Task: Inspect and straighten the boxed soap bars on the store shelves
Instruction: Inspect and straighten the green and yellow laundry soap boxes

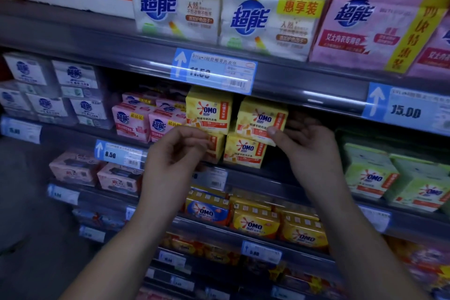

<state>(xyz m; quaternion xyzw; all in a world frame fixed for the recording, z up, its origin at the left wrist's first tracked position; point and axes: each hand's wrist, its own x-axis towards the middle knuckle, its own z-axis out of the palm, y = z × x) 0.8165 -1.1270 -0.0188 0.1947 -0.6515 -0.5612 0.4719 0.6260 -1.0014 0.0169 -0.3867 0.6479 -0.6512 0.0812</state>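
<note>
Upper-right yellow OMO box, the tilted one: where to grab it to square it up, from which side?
Probably its two side faces, from the front. The upper-right box sits askew on the lower box, with dark free space on its right and a gap to the left neighbour, so fingers fit either side. The right hand has its thumb on the lower right front corner.

Grey metal shelving (85,39) runs in tiers from upper left to lower right of the frame. Blue price labels (214,70) clip to the shelf front edges. Dark grey floor (29,263) occupies the lower left. Lighting is dim; lower tiers lie in shadow.
</note>
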